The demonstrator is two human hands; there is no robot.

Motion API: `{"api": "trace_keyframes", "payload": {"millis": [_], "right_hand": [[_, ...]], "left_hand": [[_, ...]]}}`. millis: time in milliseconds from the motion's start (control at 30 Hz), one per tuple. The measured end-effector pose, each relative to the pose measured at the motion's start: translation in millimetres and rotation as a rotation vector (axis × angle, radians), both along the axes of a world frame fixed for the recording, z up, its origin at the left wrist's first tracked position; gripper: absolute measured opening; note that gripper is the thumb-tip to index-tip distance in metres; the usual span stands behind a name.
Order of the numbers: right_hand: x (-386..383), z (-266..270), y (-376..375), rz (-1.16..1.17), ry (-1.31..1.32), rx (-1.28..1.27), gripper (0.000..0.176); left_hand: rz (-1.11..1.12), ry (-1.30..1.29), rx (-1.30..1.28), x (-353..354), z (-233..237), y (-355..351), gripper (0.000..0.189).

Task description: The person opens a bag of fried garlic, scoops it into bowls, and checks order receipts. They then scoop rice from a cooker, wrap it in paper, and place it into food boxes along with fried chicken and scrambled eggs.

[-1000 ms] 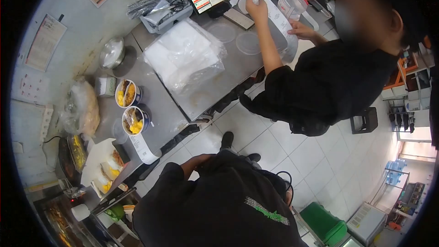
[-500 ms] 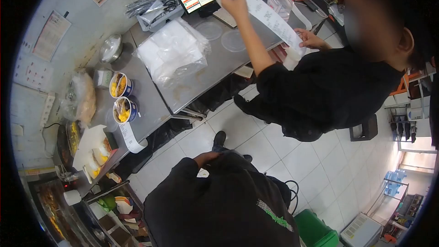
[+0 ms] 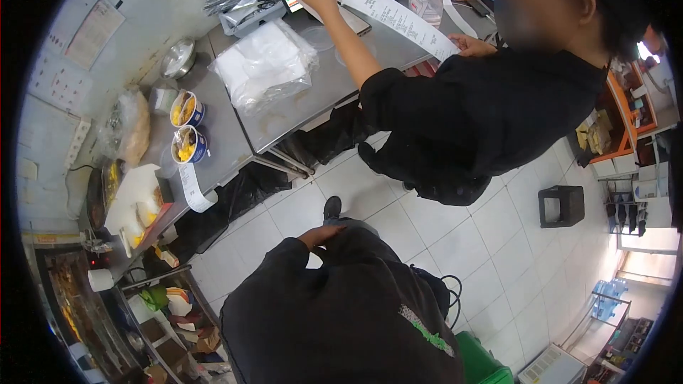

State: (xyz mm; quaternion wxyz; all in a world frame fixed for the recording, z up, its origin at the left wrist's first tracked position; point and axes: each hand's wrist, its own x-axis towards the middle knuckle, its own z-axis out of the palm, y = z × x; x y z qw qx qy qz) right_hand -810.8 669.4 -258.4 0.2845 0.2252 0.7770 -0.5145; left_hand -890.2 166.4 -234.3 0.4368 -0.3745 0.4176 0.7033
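Observation:
My left hand point(image 3: 324, 235) rests low in front of my dark trousers, below a black sleeve. Its fingers are too small and shaded to make out, and nothing held shows. My right hand is out of sight. Beyond my feet, on the steel counter point(image 3: 220, 110), two paper bowls of food stand side by side: a rear bowl point(image 3: 186, 109) and a front bowl point(image 3: 189, 144). A printed receipt point(image 3: 191, 183) hangs over the counter edge by the front bowl. Near it lies an open box point(image 3: 135, 206) with food inside.
To the right, a co-worker point(image 3: 484, 121) in black stretches a long receipt strip point(image 3: 391, 14) between both hands. A pack of white bags point(image 3: 262, 64) and a metal bowl point(image 3: 178, 58) are on the counter. A black crate point(image 3: 561, 206) and green bin point(image 3: 480, 360) stand on the floor.
The view has shifted slightly. The co-worker leans further left, and the receipt strip has moved left across the screen. My left hand stays near my waist.

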Motion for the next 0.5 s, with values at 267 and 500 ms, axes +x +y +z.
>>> {"api": "trace_keyframes", "payload": {"millis": [267, 500], "right_hand": [[-18.3, -13.0, 53.7, 0.001, -0.031, -0.016, 0.012], [-57.6, -3.7, 55.1, 0.035, 0.004, -0.076, 0.013]], "left_hand": [[0.089, 0.269, -0.267, 83.1, -3.2, -4.2, 0.048], [-0.338, 0.311, -0.660, 263.8, -119.5, -45.5, 0.049]]}}
